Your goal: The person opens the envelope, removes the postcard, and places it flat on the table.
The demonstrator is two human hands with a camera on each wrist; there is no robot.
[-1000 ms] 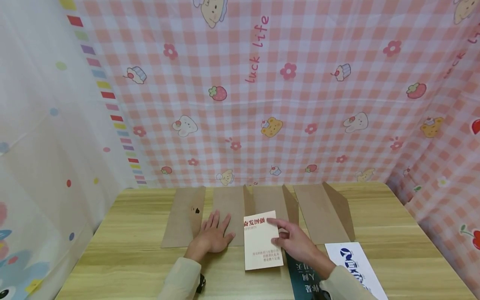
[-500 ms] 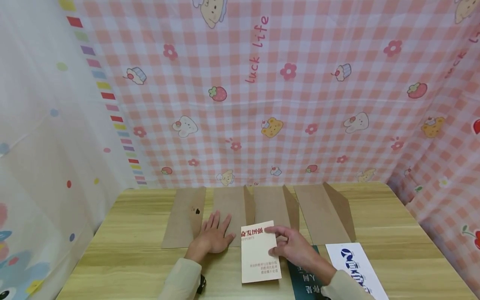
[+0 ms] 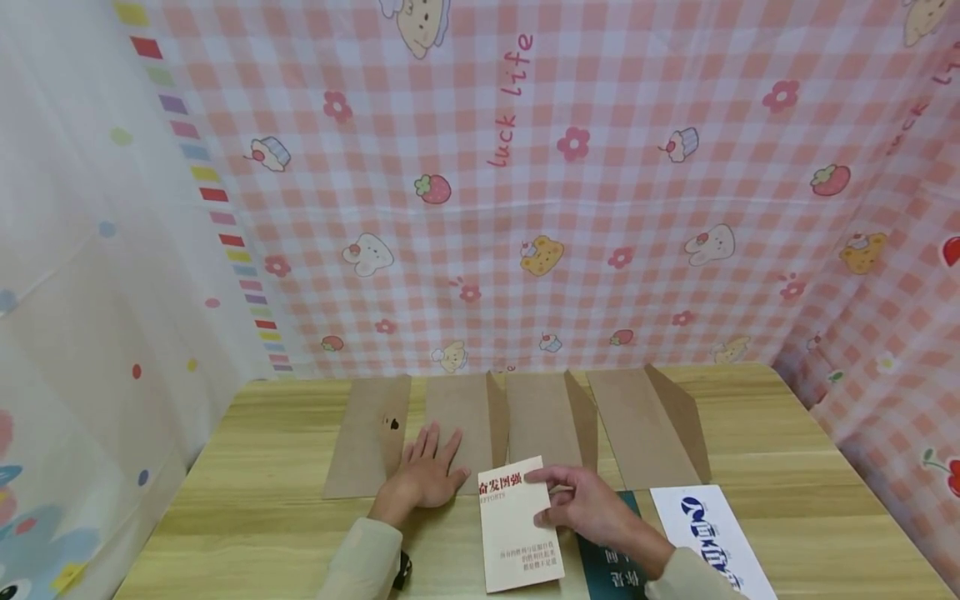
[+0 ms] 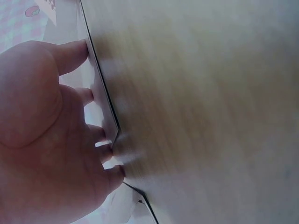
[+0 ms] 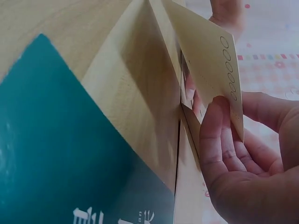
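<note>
My right hand [image 3: 592,508] pinches the right edge of a cream postcard [image 3: 517,533] with red Chinese lettering, held tilted above the table's front. In the right wrist view the postcard's back [image 5: 205,56] shows a row of circles, with fingers on one side and thumb on the other. My left hand [image 3: 427,479] rests with fingers spread and straight on the second brown envelope [image 3: 459,400] from the left. A dark green card [image 3: 607,575] with white lettering lies partly hidden under the right forearm. Right of it is a white card [image 3: 712,533] with blue lettering.
More brown paper envelopes lie in the row: a left one [image 3: 363,433] with a small dark mark, a third [image 3: 536,425] and a right one [image 3: 637,429], the right ones with flaps open. The wooden table [image 3: 240,475] meets a pink checked curtain [image 3: 480,208] behind.
My right hand has drawn the postcard toward the front edge and slightly left, away from the envelopes. The left hand has stayed in place.
</note>
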